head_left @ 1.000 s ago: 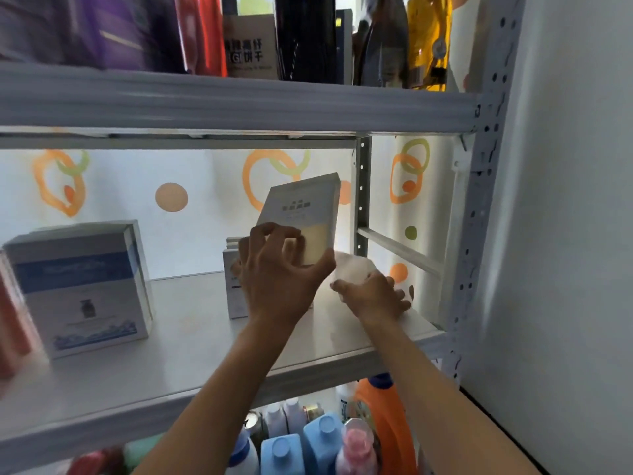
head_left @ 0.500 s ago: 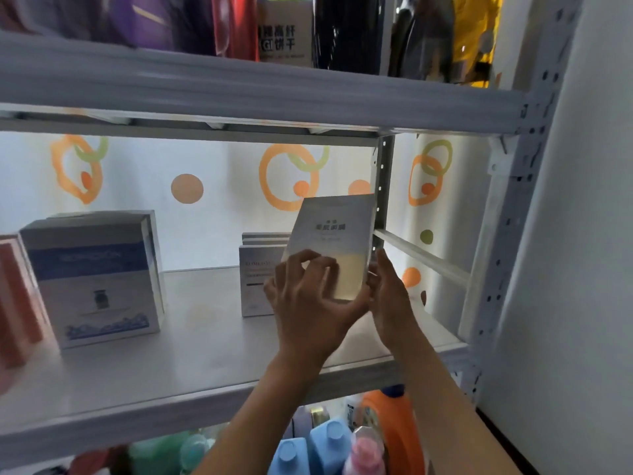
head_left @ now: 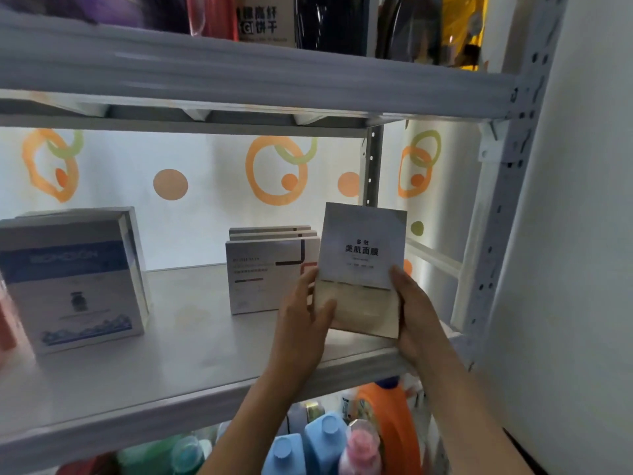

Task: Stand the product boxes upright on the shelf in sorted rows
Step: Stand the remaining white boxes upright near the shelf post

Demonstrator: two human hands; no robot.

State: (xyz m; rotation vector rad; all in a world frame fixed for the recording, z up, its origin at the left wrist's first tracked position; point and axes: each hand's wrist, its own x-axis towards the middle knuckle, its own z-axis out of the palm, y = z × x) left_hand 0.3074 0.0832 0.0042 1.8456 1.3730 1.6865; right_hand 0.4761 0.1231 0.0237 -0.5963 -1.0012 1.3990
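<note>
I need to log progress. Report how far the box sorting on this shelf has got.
Done: a row of flat white boxes with dark red lines stands upright at the back of the grey metal shelf, and a large white-and-blue box stands to the left. In hand: the left hand and right hand grip a grey-and-cream flat box, nearly upright near the front edge. Left: releasing it beside the row.

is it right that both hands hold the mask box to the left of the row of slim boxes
Not quite: the head view shows the left hand and right hand holding the mask box to the right of the slim boxes, not the left.
</note>
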